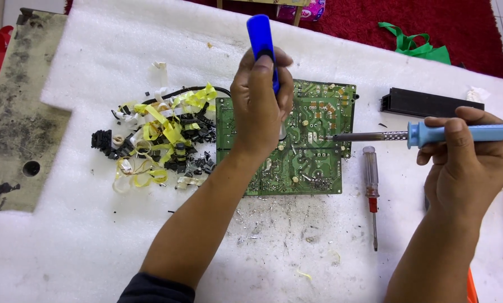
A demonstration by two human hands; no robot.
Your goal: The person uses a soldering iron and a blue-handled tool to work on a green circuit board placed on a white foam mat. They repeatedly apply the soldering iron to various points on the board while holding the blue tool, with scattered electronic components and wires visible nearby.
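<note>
A person is working over a white foam sheet [94,235], seen from above. At nine o'clock of the scene, a heap of yellow tape strips [159,132] and small black parts [108,143] is lying just beside the left edge of a green circuit board [313,163], which is sitting flat near the centre. The left hand [260,109] is hovering over the board's upper left part, fingers closed around a blue pump tool [262,39] that is standing nearly upright, its top pointing to twelve o'clock and its lower end hidden behind the hand. At three o'clock of the board, a red-and-clear screwdriver [371,185] is lying on the foam, tip pointing to six o'clock. Above it, a black finned metal bar [431,102] is resting at about one o'clock of the board. The right hand [467,163] is gripping the light-blue handle of a soldering iron [425,134], held level, its metal tip reaching toward nine o'clock and touching the middle of the board.
</note>
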